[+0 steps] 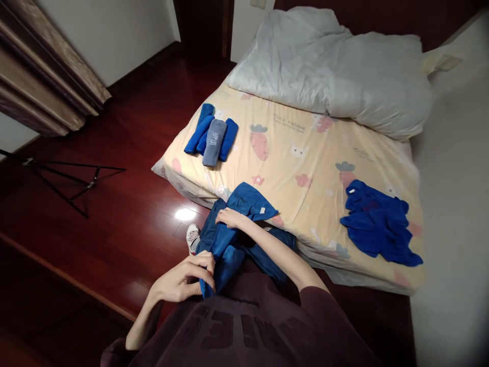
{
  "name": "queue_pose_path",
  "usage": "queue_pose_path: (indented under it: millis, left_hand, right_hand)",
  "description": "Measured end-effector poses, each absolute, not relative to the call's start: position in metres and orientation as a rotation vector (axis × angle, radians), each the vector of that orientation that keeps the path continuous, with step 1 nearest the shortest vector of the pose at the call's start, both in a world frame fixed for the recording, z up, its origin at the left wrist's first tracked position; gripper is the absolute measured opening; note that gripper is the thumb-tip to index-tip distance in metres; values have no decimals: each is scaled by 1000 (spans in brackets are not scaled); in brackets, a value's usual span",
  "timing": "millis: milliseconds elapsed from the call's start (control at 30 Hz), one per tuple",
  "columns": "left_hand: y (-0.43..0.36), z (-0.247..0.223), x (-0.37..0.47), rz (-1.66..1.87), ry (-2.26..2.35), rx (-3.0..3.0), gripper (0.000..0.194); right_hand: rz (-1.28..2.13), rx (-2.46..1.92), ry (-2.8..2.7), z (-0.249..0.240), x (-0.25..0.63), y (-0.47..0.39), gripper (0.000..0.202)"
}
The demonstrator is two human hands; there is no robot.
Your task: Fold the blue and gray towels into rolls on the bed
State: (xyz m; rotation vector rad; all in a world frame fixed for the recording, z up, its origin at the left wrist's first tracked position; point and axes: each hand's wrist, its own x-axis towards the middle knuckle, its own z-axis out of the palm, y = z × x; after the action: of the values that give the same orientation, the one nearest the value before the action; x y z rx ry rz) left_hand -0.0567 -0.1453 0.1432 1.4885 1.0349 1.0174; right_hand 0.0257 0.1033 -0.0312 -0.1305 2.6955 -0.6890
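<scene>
Across the person's trousers point(208, 230), reaching the near edge of the bed point(183, 185), lies a blue towel point(225, 241); the left hand point(186, 278) pinches its near end, the right hand point(231, 218) rests on its middle, grip unclear. Patterned sheet point(280, 171) spreads between rolled towels point(214, 142) by the left edge and crumpled blue cloth point(376, 221) at right; floor point(141, 219) stretches left to a tripod point(91, 184)

"where is it brightest?"

"there's a shiny white spot point(186, 213) on the red floor point(130, 214). the light seems to come from up high, and the bed point(284, 168) looks bright too."

"where is it dark?"

"the bottom left corner is very dark."

"is it blurry?"

"not much. the left hand point(183, 277) and the right hand point(230, 218) look pretty clear. but the wall point(454, 204) on the right is fuzzy near the edge, and it leans like it's bent."
</scene>
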Motion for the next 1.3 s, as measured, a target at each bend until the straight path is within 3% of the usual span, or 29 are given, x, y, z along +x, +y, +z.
queue_pose_path:
  millis: [200, 333, 467, 600, 733, 867, 1033, 1167, 1300]
  left_hand:
    - [-182, 128, -88, 1334, 994, 1358, 30]
    - [-185, 122, -116, 1522, 976, 1402, 40]
    - [-186, 122, -155, 1639, 1336, 1369, 38]
    - [-188, 123, -192, 1304, 1857, 1268, 22]
    - [-180, 133, -200, 898, 2008, 1194, 29]
    - [-175, 147, -197, 912, 2030, 1145, 26]
    - [-179, 143, -189, 779, 1831, 1234, 41]
    - [-183, 113, -168, 402, 1804, 1245, 36]
    - [-185, 82, -160, 311, 1718, 1270, 43]
  right_hand:
    - [-534, 99, 2707, -51, 42, 131, 30]
    - [-607, 183, 2887, -31, 75, 157, 29]
    - [-746, 321, 3093, 4, 119, 178, 21]
    - [-890, 516, 3362, 51, 169, 184, 21]
    - [-860, 481, 3360, 91, 209, 176, 24]
    - [-752, 649, 3325, 107, 242, 163, 22]
    - [-663, 1149, 3281, 93, 299, 107, 22]
    - [-906, 1438, 2889, 57, 348, 19, 22]
    - [-1152, 1720, 2414, 18, 382, -58, 15]
